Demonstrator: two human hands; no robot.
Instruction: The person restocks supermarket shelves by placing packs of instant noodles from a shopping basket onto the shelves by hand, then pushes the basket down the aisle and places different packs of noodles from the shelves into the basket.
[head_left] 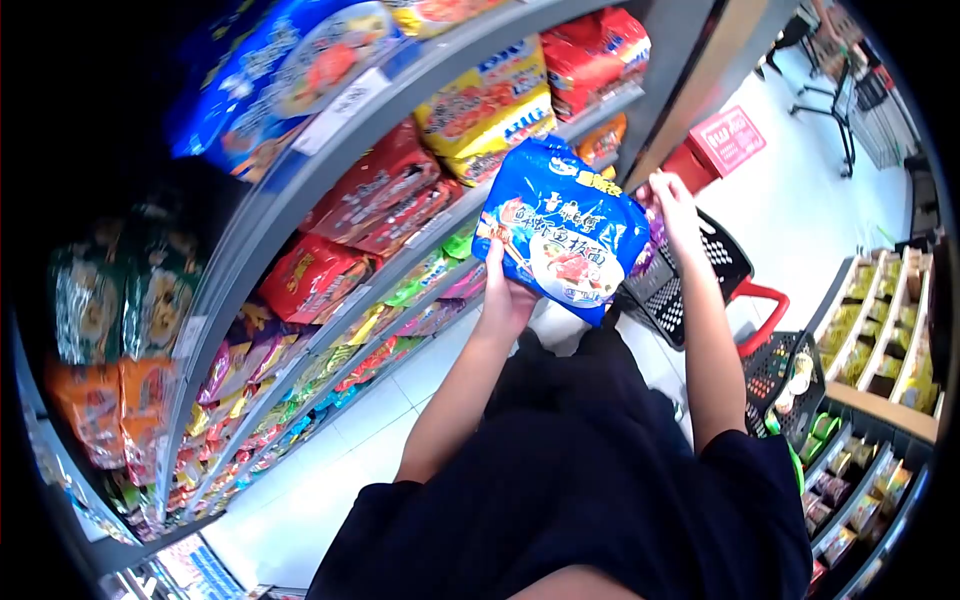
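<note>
A large blue noodle packet is held up in front of my body, its printed front with a bowl picture facing me. My left hand grips its lower left edge, thumb on the front and fingers behind. Just beyond the packet's right edge is my right hand, raised with its fingers closed at a purple shiny wrapper. That wrapper is partly hidden behind the blue packet and my right hand.
Shelves of bagged noodles run along the left. A black basket with a red handle stands at my right. Further right are a snack rack and a shopping cart. A red box sits on the floor ahead.
</note>
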